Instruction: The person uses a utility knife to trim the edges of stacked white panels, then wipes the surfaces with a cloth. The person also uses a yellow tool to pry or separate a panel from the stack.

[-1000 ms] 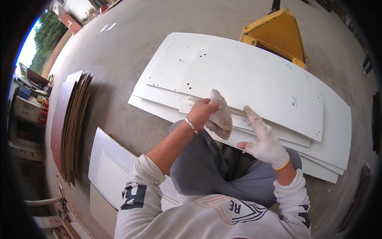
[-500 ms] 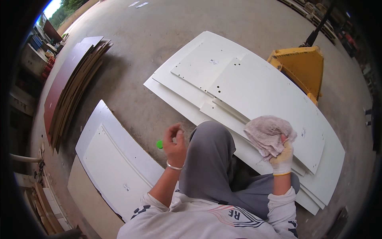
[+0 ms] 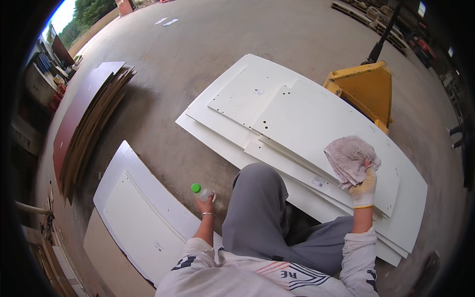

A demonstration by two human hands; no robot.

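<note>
My left hand [image 3: 204, 204], bare with a band round the wrist, is closed round a clear plastic bottle [image 3: 200, 192] with a green cap, beside my raised knee. Part of the bottle's body is hidden by the hand. On the other side, my right hand [image 3: 364, 188] wears a pale knitted glove with fingertips showing. It grips a bunched, pinkish-grey cloth [image 3: 348, 157], held over the stack of white panels [image 3: 316, 123]. Several panels of different sizes lie in that stack, some with drilled holes and small labels.
To my left lie a white panel [image 3: 131, 208] and a brown board [image 3: 106, 245]. A stack of reddish-topped boards [image 3: 81, 119] stands farther left. A yellow pallet jack [image 3: 363, 91] sits behind the white stack. Wooden pallets [image 3: 366, 22] lie at the far right.
My left hand has lowered and closed round the green-capped bottle, of which only the cap showed before. My right hand has shifted right with the cloth. The view has tilted slightly upward.
</note>
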